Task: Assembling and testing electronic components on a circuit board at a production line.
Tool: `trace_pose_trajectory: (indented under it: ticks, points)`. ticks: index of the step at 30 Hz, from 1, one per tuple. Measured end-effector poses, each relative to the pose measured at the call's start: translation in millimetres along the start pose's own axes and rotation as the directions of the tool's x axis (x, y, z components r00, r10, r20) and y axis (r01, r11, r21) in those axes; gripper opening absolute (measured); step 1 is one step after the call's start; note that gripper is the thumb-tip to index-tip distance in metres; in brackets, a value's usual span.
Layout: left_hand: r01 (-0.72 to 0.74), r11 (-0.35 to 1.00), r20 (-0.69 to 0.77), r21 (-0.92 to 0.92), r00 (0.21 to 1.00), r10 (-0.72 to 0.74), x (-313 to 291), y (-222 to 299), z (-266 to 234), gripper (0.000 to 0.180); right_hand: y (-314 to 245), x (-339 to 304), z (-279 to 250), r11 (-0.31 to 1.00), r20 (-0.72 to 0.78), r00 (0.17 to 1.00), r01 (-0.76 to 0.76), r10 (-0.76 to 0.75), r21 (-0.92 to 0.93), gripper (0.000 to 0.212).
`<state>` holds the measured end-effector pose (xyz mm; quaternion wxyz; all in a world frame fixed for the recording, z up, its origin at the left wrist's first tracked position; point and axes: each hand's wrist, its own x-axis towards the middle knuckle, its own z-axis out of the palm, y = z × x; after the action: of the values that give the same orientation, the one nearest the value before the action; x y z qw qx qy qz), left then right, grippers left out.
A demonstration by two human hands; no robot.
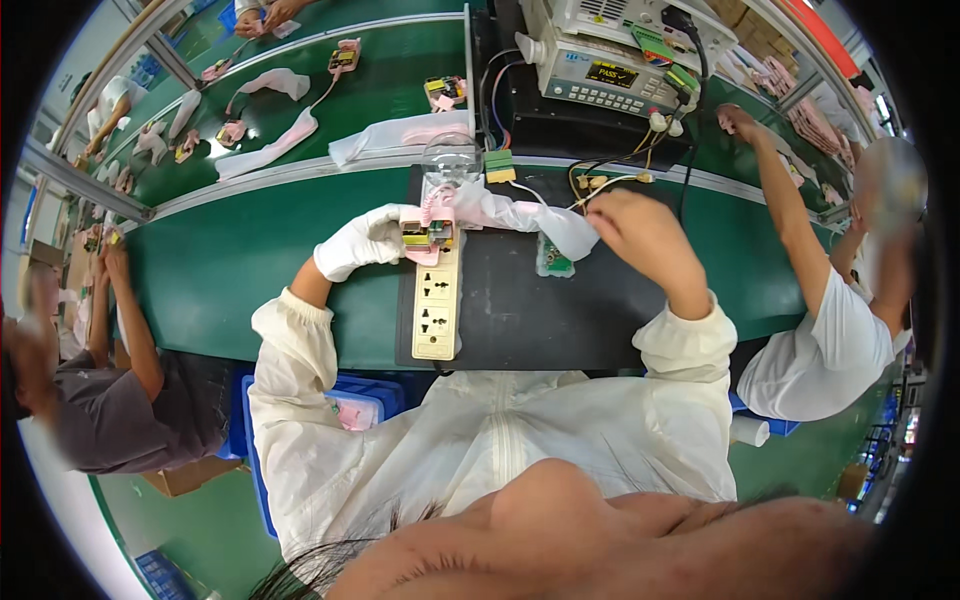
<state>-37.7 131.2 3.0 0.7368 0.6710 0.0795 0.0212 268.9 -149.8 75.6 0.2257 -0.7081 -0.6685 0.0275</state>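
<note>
My left hand (362, 242), in a white glove, grips the side of a pink open-cased charger-like unit (428, 236) with circuit parts and a yellow block inside. The unit sits at the top end of a cream power strip (436, 310). From it a pink cord in a white plastic sleeve (530, 218) runs to the right. My bare right hand (648, 240) has its fingertips pinched by the sleeve's far end and some thin wires (590, 184); what they hold is hidden. Below the sleeve lies a small green circuit board (553, 257). A clear round bulb (450, 158) stands behind the unit.
A black mat (530, 320) covers my bench. A tester with a lit screen (610, 75) stands at the back right, cables hanging down. Behind a metal rail, sleeved pink units (345, 57) lie on a green belt (390, 80). Co-workers' arms (785, 190) work at both sides.
</note>
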Motion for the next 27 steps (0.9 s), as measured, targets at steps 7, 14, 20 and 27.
trace_pose_trajectory:
  ticks: [7,14,20,27]
  points:
    - [0.114,0.991,-0.108,0.073,0.989,-0.106,-6,14,14,0.058,22,-25,66,0.864,0.076,0.993,-0.114,0.088,0.49,0.019]
    - [0.224,0.975,-0.128,0.008,0.967,-0.221,-8,14,12,0.055,31,-28,85,0.742,-0.042,0.986,-0.092,0.16,0.664,0.026]
    - [0.192,0.981,-0.195,0.006,0.963,-0.187,-2,10,24,0.053,27,-31,97,0.843,-0.256,0.957,0.025,0.135,0.538,0.022]
    - [0.16,0.982,-0.233,-0.104,0.956,-0.181,-1,7,33,0.051,24,-34,100,0.851,-0.282,0.93,-0.057,0.235,0.522,0.018]
